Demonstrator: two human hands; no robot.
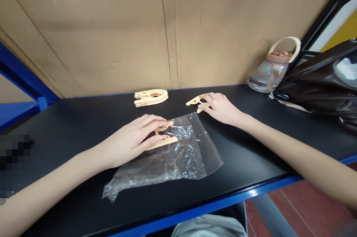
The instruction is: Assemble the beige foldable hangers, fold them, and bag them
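My left hand [139, 136] is closed over a cream folding hanger [164, 141], its thumb on the near arm and its fingers over the far arm. That hanger lies on a clear plastic bag [186, 155], which is spread flat and wrinkled; whether it is inside or on top I cannot tell. Farther right, my right hand [219, 107] grips another cream folding hanger [193, 100] at the table surface, just beyond the bag's far edge. The palm and fingers hide part of it. Behind my left hand rests a stack of cream folding hangers [151, 97].
The black tabletop [72, 129] has a blue front edge. A cardboard wall [111, 36] rises behind it. At the back right stand a clear water bottle [267, 73] with a pink lid and a shiny black bag [315, 84]. A strap trails onto the table.
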